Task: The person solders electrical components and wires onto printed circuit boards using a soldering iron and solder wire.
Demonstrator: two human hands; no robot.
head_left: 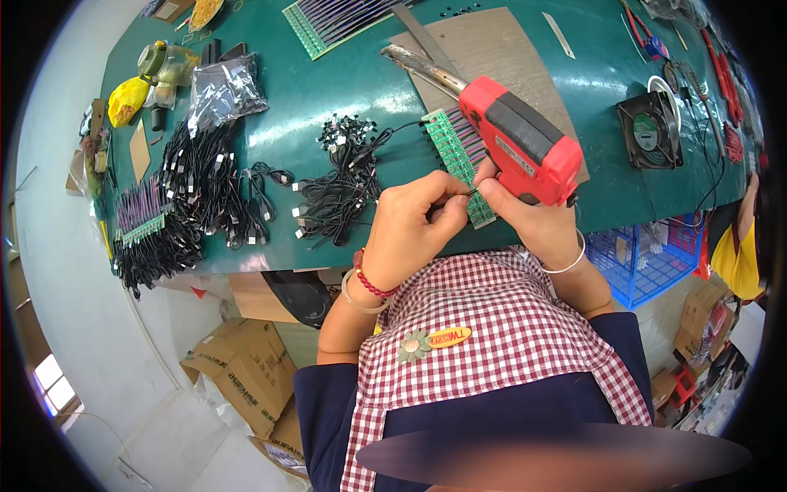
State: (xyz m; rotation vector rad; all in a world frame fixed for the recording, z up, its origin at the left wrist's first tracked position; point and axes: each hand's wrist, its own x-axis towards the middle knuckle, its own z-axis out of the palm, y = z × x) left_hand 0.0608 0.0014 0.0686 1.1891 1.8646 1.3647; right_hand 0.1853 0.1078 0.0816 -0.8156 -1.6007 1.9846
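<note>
My left hand [410,225] is closed, its thumb and forefinger pinching a thin black cable [472,193] over the near end of a green circuit board strip [449,149]. My right hand [537,230] is closed around a red and black soldering gun [525,135], whose handle is mostly hidden. Its thumb and finger also meet at the cable end. The gun's metal tip points up and to the left, away from the board. Purple boards or strips show along the circuit board's right side. One black cable runs from its far end to a cable pile [340,197] on the left.
More bundled black USB cables [209,180] lie to the left, beside another green board strip [143,230]. A brown sheet [500,57] lies under the gun. A small black fan [648,131] stands at the right. A blue crate [639,262] sits below the table edge.
</note>
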